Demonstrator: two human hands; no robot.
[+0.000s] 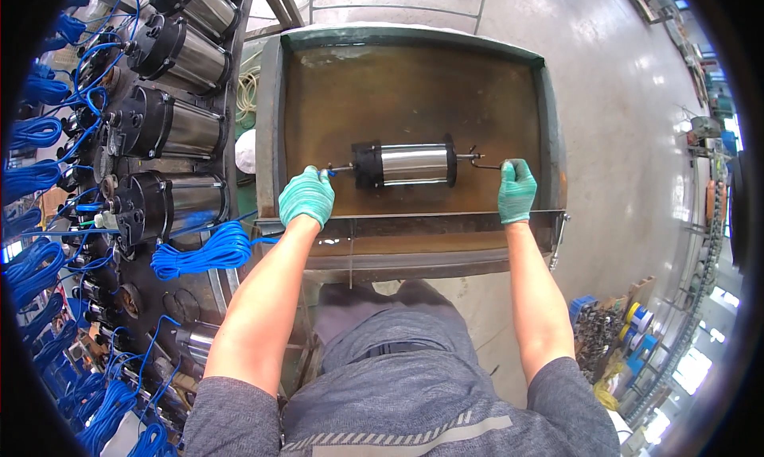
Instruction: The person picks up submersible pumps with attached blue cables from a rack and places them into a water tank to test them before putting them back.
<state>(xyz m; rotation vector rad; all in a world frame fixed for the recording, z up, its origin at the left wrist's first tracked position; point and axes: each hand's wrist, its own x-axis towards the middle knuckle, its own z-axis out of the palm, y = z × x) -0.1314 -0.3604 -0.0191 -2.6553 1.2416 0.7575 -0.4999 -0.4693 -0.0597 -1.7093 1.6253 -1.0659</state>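
Observation:
A pump motor [415, 164] with a shiny steel body and black end caps lies sideways over the brownish water in a metal tank [549, 131]. On its left side, my left hand [308, 196], in a green glove, is closed at a short blue cable [341, 169] by the black cap. My right hand [516, 189], gloved too, grips the end of a bent metal rod [487, 166] that hooks onto the shaft on the motor's right. How deep the motor sits in the water is hard to tell.
A bar [414, 216] crosses the tank's near side. To the left, a rack holds several similar motors [187, 123] and bundles of blue cable [205, 250]. A chain [557, 246] hangs at the tank's right corner. Blue and yellow spools [639, 317] stand at the lower right.

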